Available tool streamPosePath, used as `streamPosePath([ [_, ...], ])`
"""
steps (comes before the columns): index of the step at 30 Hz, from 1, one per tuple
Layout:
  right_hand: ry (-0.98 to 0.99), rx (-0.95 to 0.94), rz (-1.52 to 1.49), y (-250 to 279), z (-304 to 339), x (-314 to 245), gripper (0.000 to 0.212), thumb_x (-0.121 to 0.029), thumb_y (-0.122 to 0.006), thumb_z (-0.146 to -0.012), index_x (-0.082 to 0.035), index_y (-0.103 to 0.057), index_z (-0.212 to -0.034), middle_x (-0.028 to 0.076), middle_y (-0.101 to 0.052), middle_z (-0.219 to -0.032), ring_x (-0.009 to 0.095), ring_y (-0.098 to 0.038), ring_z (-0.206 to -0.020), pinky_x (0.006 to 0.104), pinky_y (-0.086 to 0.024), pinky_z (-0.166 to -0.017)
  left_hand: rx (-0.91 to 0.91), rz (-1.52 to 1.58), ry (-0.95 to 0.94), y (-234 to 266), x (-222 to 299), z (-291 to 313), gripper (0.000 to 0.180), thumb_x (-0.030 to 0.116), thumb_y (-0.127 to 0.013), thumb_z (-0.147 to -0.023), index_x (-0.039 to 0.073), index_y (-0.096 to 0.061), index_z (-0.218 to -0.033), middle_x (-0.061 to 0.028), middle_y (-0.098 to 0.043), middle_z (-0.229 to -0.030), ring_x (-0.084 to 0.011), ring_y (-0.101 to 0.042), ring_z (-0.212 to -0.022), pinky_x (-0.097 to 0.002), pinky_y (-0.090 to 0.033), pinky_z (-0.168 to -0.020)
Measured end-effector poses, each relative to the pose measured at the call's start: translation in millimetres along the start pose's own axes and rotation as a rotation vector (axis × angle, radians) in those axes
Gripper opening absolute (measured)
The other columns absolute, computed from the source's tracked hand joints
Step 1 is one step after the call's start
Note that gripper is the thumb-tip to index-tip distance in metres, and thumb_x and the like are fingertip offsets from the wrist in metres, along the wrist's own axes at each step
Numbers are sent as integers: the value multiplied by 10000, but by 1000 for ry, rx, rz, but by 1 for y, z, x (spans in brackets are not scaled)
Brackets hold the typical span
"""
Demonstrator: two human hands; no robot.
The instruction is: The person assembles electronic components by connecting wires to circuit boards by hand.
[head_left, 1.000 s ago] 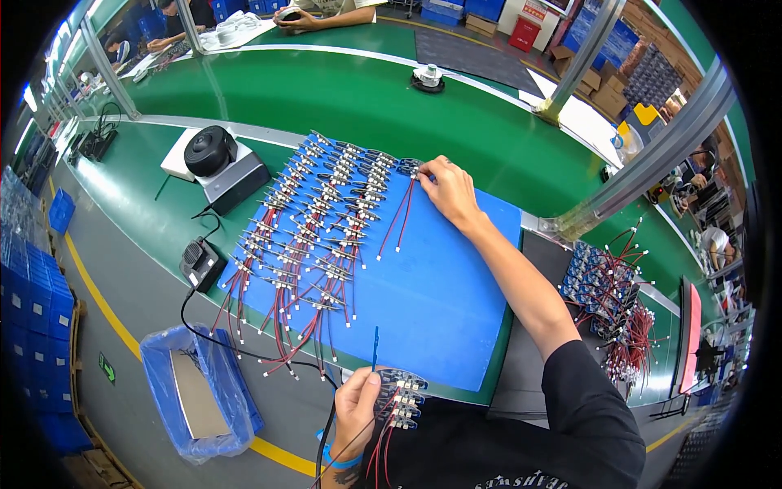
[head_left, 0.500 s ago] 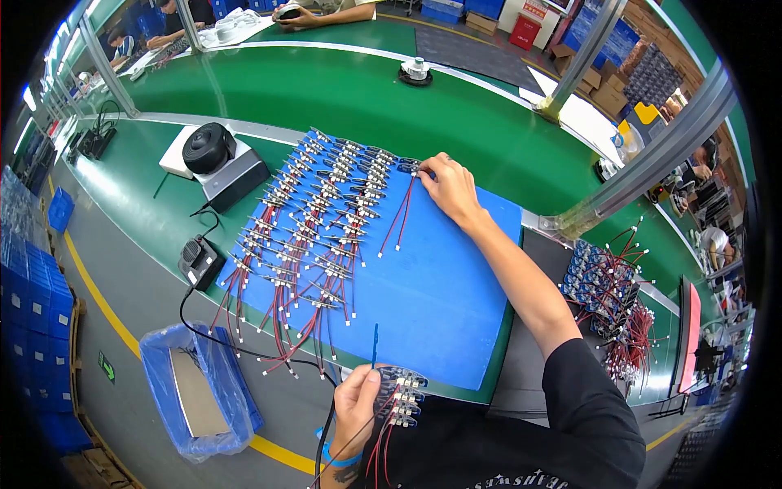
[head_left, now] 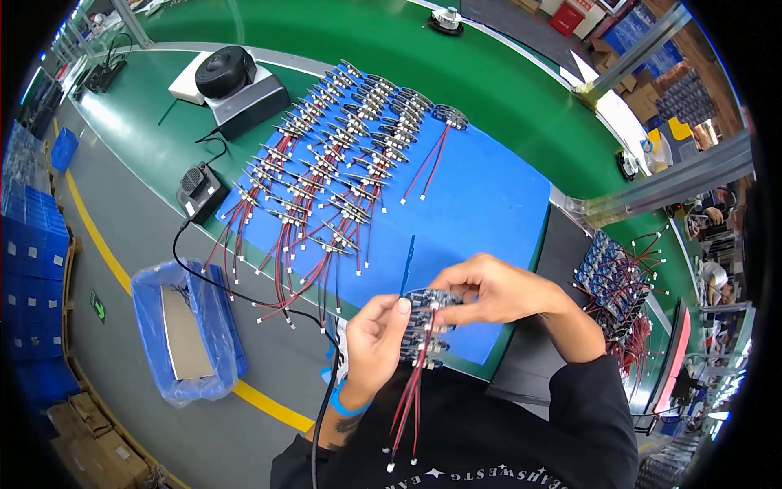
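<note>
In front of my body, my left hand (head_left: 376,342) is closed on a panel of small circuit boards (head_left: 419,300) with red and black wires hanging from it. A thin blue strip (head_left: 410,259) sticks up beside my left thumb. My right hand (head_left: 507,289) pinches the right side of the panel near the top board. Beyond my hands, a blue mat (head_left: 476,220) bears several rows of wired boards (head_left: 389,129) at its left. A separate wired board (head_left: 450,117) lies at the far edge, right of these rows, its leads toward me.
A black round device on a grey box (head_left: 243,106) stands at the left, by a black power adapter (head_left: 200,189). A lined blue bin (head_left: 232,342) is on the floor. Piled wired boards (head_left: 609,273) lie at the right, near a slanted metal post (head_left: 668,183).
My right hand has let go of the board at the mat's far edge and come back to the panel. My left hand has lifted the panel up and slightly right. The view has shifted.
</note>
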State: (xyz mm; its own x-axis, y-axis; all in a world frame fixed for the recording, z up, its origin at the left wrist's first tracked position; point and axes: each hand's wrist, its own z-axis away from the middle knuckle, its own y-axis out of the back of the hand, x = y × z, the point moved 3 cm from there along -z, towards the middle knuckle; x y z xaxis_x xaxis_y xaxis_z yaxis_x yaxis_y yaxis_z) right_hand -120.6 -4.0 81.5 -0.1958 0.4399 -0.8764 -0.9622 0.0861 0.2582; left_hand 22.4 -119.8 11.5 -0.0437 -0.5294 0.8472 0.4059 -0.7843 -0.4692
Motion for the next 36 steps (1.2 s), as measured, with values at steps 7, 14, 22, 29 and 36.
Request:
streamPosePath([
  [7, 28, 242, -313, 8, 13, 15, 260, -48, -677, -904, 36, -637, -1147, 90, -705, -976, 101, -654, -793, 246, -558, -629, -116, -83, -33, 7, -15, -1, 252, 140, -456, -1038, -80, -571, -1079, -96, -649, -947, -134, -651, -863, -304, -585, -712],
  [14, 82, 223, -404, 5, 14, 27, 289, -59, -667, -917, 44, -624, -1183, 88, -696, -980, 116, -650, -852, 261, -566, -654, -185, -10, 11, 4, -9, 3, 356, 236, -371, -1064, -49, -529, -921, -145, -645, -796, -177, -634, -567, -292, -549, -523],
  [22, 173, 147, -439, 10, 9, 45, 287, -64, -650, -931, 47, -619, -1194, 82, -690, -981, 116, -640, -867, 269, -567, -694, -153, 361, 324, -5, -16, 0, 376, 300, -365, -1058, -15, -538, -950, -160, -603, -691, -228, -549, -407, -314, -446, -321],
  [29, 52, 365, -238, 49, 10, 70, 234, -26, -680, -893, 51, -668, -1114, 76, -714, -928, 91, -640, -795, 248, -537, -701, -169, 391, 264, 9, -12, 5, 385, 303, -333, -1064, 46, -464, -808, -120, -445, -526, -249, -446, -315, -333, -349, -269],
  [36, 189, 564, 592, 90, 9, 70, 283, -167, -762, -811, -11, -706, -1041, 135, -674, -847, 242, -641, -757, 348, -498, -680, 33, 221, 79, 25, 2, 9, 431, 324, -359, -1057, 18, -469, -774, -112, -481, -544, -231, -501, -376, -319, -397, -326],
])
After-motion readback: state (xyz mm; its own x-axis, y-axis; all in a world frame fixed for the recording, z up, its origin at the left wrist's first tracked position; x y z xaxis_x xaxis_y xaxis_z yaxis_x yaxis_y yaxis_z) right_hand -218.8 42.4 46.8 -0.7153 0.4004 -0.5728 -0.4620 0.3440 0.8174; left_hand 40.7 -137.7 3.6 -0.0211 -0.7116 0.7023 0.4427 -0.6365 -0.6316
